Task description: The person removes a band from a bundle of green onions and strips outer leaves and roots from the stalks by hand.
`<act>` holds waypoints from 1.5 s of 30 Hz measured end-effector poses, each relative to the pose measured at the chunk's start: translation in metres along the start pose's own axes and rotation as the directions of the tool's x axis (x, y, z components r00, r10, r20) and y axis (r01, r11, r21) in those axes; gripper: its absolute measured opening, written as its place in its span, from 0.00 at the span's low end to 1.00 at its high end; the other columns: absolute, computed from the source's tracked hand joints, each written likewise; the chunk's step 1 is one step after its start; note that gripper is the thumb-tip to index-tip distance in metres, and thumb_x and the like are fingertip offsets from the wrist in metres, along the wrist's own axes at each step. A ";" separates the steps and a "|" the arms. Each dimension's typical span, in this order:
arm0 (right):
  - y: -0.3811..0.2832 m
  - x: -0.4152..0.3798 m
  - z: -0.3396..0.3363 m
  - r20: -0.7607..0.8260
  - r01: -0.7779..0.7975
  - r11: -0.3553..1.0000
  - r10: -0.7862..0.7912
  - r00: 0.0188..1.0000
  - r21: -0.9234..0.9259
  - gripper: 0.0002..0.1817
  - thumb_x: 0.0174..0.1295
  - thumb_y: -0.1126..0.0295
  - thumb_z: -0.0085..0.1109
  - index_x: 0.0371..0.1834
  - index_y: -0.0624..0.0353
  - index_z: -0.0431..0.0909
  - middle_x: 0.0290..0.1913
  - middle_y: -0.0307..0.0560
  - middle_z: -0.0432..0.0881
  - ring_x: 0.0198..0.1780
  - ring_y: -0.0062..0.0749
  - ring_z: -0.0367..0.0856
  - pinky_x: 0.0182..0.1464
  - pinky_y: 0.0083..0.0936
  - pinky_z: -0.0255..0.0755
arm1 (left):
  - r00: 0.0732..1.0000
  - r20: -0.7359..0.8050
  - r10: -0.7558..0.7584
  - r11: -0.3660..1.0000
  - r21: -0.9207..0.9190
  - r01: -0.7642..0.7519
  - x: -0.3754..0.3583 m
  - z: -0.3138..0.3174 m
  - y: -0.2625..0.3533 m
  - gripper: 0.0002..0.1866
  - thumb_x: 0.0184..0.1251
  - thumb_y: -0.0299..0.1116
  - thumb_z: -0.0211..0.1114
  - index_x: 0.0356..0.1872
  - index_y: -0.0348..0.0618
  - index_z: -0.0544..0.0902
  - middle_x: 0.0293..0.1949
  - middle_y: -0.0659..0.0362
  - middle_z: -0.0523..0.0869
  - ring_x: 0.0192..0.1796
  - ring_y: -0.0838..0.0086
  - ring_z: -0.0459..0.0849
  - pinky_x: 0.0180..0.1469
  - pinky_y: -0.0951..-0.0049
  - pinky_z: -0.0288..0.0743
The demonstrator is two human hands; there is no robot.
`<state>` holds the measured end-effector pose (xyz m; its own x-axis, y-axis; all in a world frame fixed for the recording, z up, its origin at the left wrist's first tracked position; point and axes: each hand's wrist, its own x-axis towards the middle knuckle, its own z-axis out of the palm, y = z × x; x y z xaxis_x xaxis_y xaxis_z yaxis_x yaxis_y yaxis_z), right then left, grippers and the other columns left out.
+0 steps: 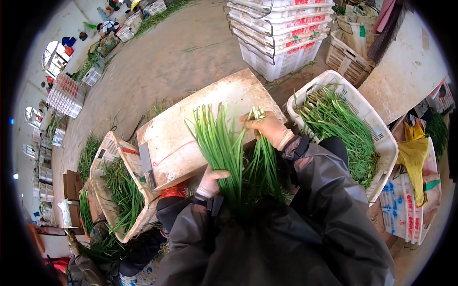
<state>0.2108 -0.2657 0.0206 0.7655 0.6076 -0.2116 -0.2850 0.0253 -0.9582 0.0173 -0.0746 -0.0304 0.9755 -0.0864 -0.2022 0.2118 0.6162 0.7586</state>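
Note:
My left hand [213,182], in a thin pale glove, is closed around a large bunch of garlic chives [214,138], its pale cut ends pointing away from me. My right hand [271,129], also gloved, grips a smaller bunch of chives [264,157] near its white stem ends, with the green leaves hanging down. Both bunches are over the near edge of a worn, pale board [186,124]. A knife with a broad blade [146,159] lies along the board's left edge, and a thin red band [174,153] rests on the board.
To my right a white plastic basket [387,138] holds loose chives; another basket [106,148] with chives stands at my left. Stacked white crates [281,59] rise beyond the board. A yellow bag [413,155] hangs over crates at far right. Another person [107,26] is in the distance.

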 end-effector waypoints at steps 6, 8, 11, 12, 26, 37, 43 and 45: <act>-0.007 -0.008 -0.002 -0.010 0.078 0.997 -0.078 0.997 0.001 0.10 0.64 0.71 0.70 0.48 0.60 0.90 0.32 0.35 0.85 0.26 0.19 0.78 0.27 0.20 0.73 | 0.998 -0.048 0.036 0.983 -0.176 -0.044 0.004 -0.007 -0.013 0.40 0.46 0.31 0.70 0.67 0.32 0.75 0.56 0.46 0.87 0.56 0.54 0.87 0.60 0.54 0.83; -0.009 -0.010 -0.002 -0.001 0.093 0.996 -0.093 0.996 -0.011 0.10 0.64 0.71 0.69 0.48 0.60 0.89 0.31 0.34 0.84 0.26 0.18 0.77 0.27 0.20 0.73 | 0.999 -0.032 0.039 0.969 -0.241 -0.045 0.005 -0.010 -0.014 0.39 0.47 0.33 0.70 0.67 0.31 0.75 0.56 0.45 0.86 0.56 0.53 0.87 0.61 0.54 0.82; -0.010 -0.010 -0.005 0.003 0.085 0.996 -0.085 0.996 -0.038 0.10 0.64 0.72 0.68 0.47 0.60 0.89 0.30 0.33 0.83 0.25 0.18 0.76 0.26 0.19 0.72 | 0.998 0.026 0.052 0.944 -0.328 -0.040 0.002 -0.018 -0.013 0.40 0.50 0.36 0.70 0.68 0.30 0.74 0.57 0.42 0.86 0.56 0.50 0.86 0.63 0.51 0.80; -0.011 -0.011 -0.005 -0.006 0.087 0.996 -0.087 0.996 -0.031 0.09 0.65 0.73 0.67 0.47 0.61 0.88 0.30 0.34 0.82 0.24 0.18 0.75 0.25 0.19 0.71 | 0.997 0.001 0.076 0.935 -0.346 -0.071 0.001 -0.011 -0.010 0.40 0.50 0.37 0.70 0.68 0.30 0.74 0.57 0.42 0.86 0.56 0.50 0.86 0.64 0.50 0.80; -0.021 -0.014 -0.018 -0.108 0.146 0.986 -0.137 0.985 0.075 0.08 0.64 0.77 0.66 0.45 0.63 0.87 0.34 0.40 0.86 0.21 0.22 0.76 0.23 0.21 0.70 | 0.832 -0.193 0.520 0.802 -0.223 -0.554 -0.020 -0.046 0.060 0.39 0.58 0.40 0.74 0.73 0.49 0.73 0.60 0.54 0.83 0.51 0.60 0.86 0.66 0.37 0.75; -0.054 -0.017 -0.081 -0.345 0.180 0.960 -0.246 0.906 -0.214 0.08 0.62 0.78 0.65 0.43 0.61 0.87 0.29 0.36 0.84 0.22 0.19 0.74 0.24 0.20 0.68 | 0.498 -0.660 0.562 0.800 0.280 -0.531 -0.076 -0.072 0.109 0.20 0.64 0.29 0.72 0.57 0.38 0.83 0.44 0.55 0.87 0.40 0.68 0.84 0.47 0.60 0.85; -0.065 -0.036 -0.047 0.087 0.002 0.955 0.025 0.996 -0.295 0.18 0.65 0.73 0.68 0.58 0.57 0.86 0.31 0.33 0.83 0.23 0.15 0.72 0.24 0.16 0.66 | 0.662 -0.544 0.515 0.856 0.367 -0.364 -0.064 -0.067 0.091 0.30 0.54 0.23 0.72 0.62 0.32 0.79 0.52 0.49 0.88 0.39 0.69 0.86 0.44 0.70 0.84; -0.061 -0.037 -0.026 0.186 0.000 0.962 0.052 0.981 -0.272 0.19 0.63 0.73 0.69 0.58 0.57 0.86 0.32 0.34 0.84 0.23 0.15 0.72 0.25 0.15 0.66 | 0.772 -0.433 0.465 0.884 0.277 -0.377 -0.043 -0.052 0.067 0.34 0.54 0.26 0.73 0.66 0.31 0.77 0.60 0.43 0.85 0.36 0.70 0.86 0.39 0.70 0.86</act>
<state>0.2150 -0.3105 0.0824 0.6287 0.7453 -0.2220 -0.1174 -0.1913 -0.9745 -0.0134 0.0108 -0.0034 0.8263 0.5586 -0.0717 -0.1639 0.3603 0.9183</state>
